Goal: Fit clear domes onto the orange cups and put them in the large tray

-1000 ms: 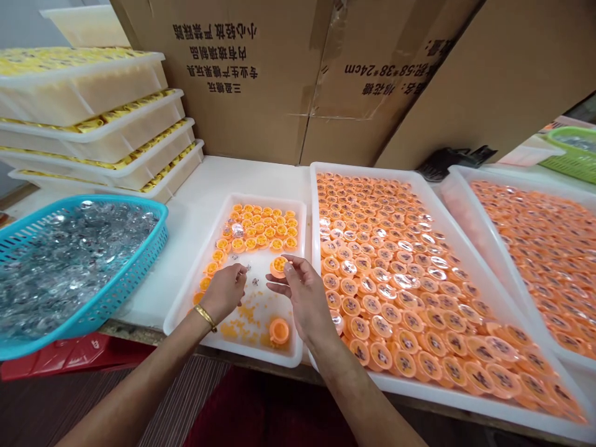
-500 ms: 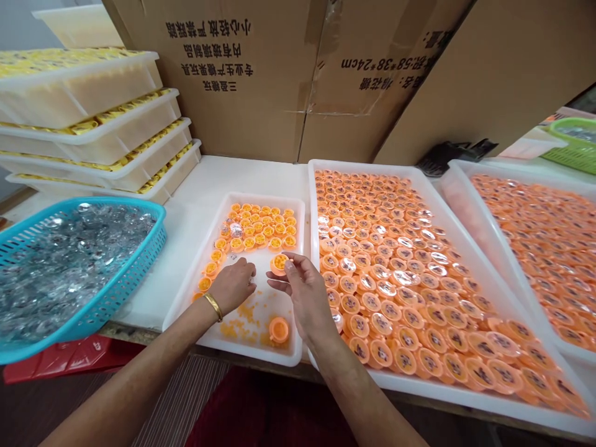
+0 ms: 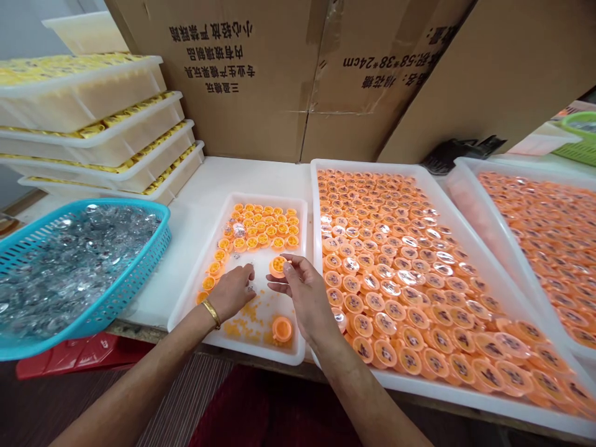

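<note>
My right hand is closed on a small orange cup, pinched by its side and filled with yellow bits. To its left, my left hand, with a gold bracelet at the wrist, has its fingers curled together; a clear glint shows at the fingertips, too small to name. Both hands are over a white tray. Rows of filled orange cups stand at its far end, a few clear pieces among them. Loose yellow bits and an orange cup without visible filling are at the near end.
A blue basket of shiny clear plastic pieces is at left. Stacked white trays with yellow packets stand behind it. At right, a large white tray holds covered orange cups, with another tray beyond. Cardboard boxes line the back.
The view has shifted slightly. My left hand has turned a little, its fingertips still together; my right hand keeps the filled cup in nearly the same place.
</note>
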Tool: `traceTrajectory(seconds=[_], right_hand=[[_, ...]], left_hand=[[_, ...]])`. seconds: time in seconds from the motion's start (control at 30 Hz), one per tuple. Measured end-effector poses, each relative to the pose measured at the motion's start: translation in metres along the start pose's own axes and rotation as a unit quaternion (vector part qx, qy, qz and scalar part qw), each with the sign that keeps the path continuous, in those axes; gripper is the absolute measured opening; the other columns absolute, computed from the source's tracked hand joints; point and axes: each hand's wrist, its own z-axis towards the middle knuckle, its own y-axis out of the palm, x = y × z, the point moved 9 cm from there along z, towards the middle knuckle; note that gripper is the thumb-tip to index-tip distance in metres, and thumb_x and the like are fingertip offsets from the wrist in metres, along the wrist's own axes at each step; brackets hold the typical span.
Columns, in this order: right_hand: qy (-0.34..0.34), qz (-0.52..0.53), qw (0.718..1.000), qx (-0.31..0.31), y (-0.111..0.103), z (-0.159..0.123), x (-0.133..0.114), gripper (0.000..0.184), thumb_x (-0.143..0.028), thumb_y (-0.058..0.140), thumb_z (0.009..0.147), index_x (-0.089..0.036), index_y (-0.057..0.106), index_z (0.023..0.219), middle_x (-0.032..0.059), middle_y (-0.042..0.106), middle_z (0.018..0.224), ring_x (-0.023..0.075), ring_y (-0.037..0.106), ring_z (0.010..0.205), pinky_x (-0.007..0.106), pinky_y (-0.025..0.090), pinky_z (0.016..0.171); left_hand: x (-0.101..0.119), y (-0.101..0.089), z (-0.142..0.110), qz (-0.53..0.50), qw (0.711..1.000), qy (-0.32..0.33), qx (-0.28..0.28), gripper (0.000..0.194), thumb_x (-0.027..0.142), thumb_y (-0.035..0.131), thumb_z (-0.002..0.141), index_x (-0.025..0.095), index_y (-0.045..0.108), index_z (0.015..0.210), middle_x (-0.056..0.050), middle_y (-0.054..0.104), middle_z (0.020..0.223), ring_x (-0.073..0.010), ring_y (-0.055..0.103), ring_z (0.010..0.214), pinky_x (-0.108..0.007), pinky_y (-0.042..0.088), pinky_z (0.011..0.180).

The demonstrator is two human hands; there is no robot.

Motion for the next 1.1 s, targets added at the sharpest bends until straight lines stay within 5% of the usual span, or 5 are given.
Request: traceTrajectory(seconds=[0.17, 0.3, 0.8, 0.9, 1.1], right_hand=[[0.003, -0.006, 1.000, -0.002, 0.000, 0.000, 0.001, 0.026, -0.037, 0.061, 0.078, -0.019, 0.059, 0.097, 0.0013, 0.059, 0.091, 0.0152, 0.068, 0.072, 0.030, 0.057, 0.065], [0.010, -0.005, 1.000, -0.013, 0.003, -0.001, 0.003, 0.026, -0.037, 0.061, 0.078, -0.019, 0.059, 0.098, 0.0012, 0.058, 0.092, 0.0154, 0.068, 0.071, 0.033, 0.058, 0.067], [-0.018, 0.012, 0.998, -0.058, 0.011, -0.001, 0.003, 0.022, -0.034, 0.061, 0.080, -0.019, 0.061, 0.096, 0.0015, 0.063, 0.089, 0.0158, 0.067, 0.080, 0.037, 0.055, 0.082], [-0.018, 0.003, 0.999, -0.038, 0.006, 0.001, 0.004, 0.025, -0.036, 0.062, 0.079, -0.019, 0.061, 0.096, 0.0012, 0.062, 0.086, 0.0164, 0.067, 0.078, 0.037, 0.056, 0.079], [0.002, 0.025, 0.999, -0.046, 0.009, 0.001, 0.007, 0.027, -0.037, 0.065, 0.076, -0.018, 0.060, 0.095, 0.0015, 0.061, 0.089, 0.0165, 0.068, 0.074, 0.035, 0.058, 0.073]], left_hand=[[-0.001, -0.015, -0.008, -0.156, 0.987, -0.018, 0.020, 0.010, 0.025, 0.055, 0.078, 0.018, 0.052, 0.083, 0.004, 0.053, 0.062, -0.0123, 0.054, 0.058, -0.024, 0.045, 0.053], [0.005, -0.040, -0.020, -0.352, 0.933, -0.007, 0.081, 0.018, 0.029, 0.064, 0.072, 0.017, 0.059, 0.084, 0.003, 0.057, 0.067, -0.0113, 0.054, 0.062, -0.023, 0.046, 0.055], [0.045, -0.064, -0.037, -0.221, 0.960, 0.058, 0.160, 0.019, 0.018, 0.063, 0.075, 0.019, 0.066, 0.094, 0.001, 0.063, 0.074, -0.0111, 0.057, 0.066, -0.024, 0.045, 0.064], [0.025, -0.062, -0.034, -0.386, 0.910, -0.014, 0.152, 0.018, 0.024, 0.070, 0.072, 0.016, 0.068, 0.088, 0.001, 0.062, 0.068, -0.0086, 0.054, 0.060, -0.020, 0.043, 0.056], [0.013, -0.031, -0.029, -0.696, 0.712, -0.092, 0.023, 0.020, 0.018, 0.071, 0.073, 0.011, 0.068, 0.091, -0.001, 0.061, 0.076, -0.0062, 0.055, 0.062, -0.015, 0.044, 0.053]])
